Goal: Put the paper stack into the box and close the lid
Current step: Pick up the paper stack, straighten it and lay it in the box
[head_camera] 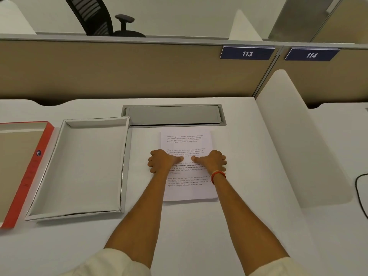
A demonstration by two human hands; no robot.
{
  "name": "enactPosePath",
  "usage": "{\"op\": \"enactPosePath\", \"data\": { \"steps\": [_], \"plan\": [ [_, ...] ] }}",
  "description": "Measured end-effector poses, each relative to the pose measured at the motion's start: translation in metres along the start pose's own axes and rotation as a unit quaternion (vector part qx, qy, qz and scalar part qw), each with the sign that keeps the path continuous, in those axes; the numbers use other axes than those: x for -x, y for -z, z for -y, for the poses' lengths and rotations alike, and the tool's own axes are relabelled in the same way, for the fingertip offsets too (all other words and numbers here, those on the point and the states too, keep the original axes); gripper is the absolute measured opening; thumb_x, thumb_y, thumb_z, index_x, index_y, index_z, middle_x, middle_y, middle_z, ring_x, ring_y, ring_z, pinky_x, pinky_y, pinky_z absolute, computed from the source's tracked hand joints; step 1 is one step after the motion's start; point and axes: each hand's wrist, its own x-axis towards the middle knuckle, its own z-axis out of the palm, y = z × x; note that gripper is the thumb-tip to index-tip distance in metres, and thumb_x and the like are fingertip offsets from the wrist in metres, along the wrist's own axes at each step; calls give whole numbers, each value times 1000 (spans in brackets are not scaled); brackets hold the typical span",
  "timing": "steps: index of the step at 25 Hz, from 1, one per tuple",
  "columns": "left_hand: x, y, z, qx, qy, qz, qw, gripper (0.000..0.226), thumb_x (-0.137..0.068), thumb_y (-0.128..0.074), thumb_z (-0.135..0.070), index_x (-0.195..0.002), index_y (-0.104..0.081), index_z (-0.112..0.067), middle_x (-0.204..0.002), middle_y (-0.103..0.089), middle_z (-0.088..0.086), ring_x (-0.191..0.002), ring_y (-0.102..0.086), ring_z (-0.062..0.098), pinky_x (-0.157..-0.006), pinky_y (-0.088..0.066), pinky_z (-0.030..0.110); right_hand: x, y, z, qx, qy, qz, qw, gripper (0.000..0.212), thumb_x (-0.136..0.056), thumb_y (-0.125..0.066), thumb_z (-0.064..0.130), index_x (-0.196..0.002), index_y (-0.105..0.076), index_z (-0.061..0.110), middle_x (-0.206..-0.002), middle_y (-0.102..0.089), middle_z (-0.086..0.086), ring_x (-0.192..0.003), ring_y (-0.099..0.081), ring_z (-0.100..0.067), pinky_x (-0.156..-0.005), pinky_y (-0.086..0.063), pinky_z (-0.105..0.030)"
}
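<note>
In the head view, the left hand [161, 161] and right hand [211, 161] grip opposite side edges of the paper stack [187, 140], thumbs on top, lying flat on the table [199, 226] just right of the open box [79, 166], apparently to lift it level, with the orange-edged lid [29, 172] beyond.

White desk [199, 226] backed by tan partition [119, 72] with plates 113 [247, 54] and 114 [311, 55]; black office chair [95, 18] beyond, far left.

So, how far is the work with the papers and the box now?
Done: the box lies open and empty, its lid beside it. In hand: left hand and right hand grip the paper stack on the desk. Left: papers in, lid on.
</note>
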Motion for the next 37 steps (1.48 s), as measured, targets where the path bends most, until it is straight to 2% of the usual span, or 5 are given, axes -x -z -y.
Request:
{"op": "enactPosePath", "data": {
  "steps": [12,18,27,34,37],
  "plan": [
    [0,-3,-8,20,-6,3,1000,96,-65,-87,-47,-132,-32,-4,-136,-51,17,-125,-54,34,-104,-44,44,5,1,0,-99,61,16,993,86,-66,-89,36,-128,-39,3,-126,-58,-17,-115,-61,-35,-98,-53,-47],
    [-9,-7,9,25,-63,-3,998,75,-66,-82,-55,-121,-53,-12,-126,-63,11,-116,-61,32,-101,-43,47,1,0,-2,-58,60,17,996,77,-66,-86,47,-123,-57,3,-126,-61,-16,-117,-60,-33,-99,-53,-47],
    [3,7,9,120,-129,-10,984,57,-62,-89,-44,-103,-63,-14,-113,-73,10,-90,-73,26,-70,-58,33,19,14,-2,-158,103,-13,982,73,-68,-89,32,-118,-49,-1,-123,-64,-17,-110,-66,-33,-84,-57,-36],
    [35,32,-4,351,-251,-62,900,59,-55,-94,-39,-104,-64,-24,-101,-72,-5,-84,-72,13,-67,-63,28,42,46,18,-287,229,-99,925,61,-70,-87,32,-105,-39,18,-106,-63,-3,-82,-65,-16,-55,-49,-10],
    [44,29,-3,443,-289,-65,846,57,-64,-90,-28,-114,-64,-17,-105,-73,2,-89,-72,17,-71,-62,24,51,47,17,-368,279,-105,881,59,-71,-87,26,-108,-40,23,-99,-60,9,-83,-63,-5,-58,-55,-6]
  ]
}}
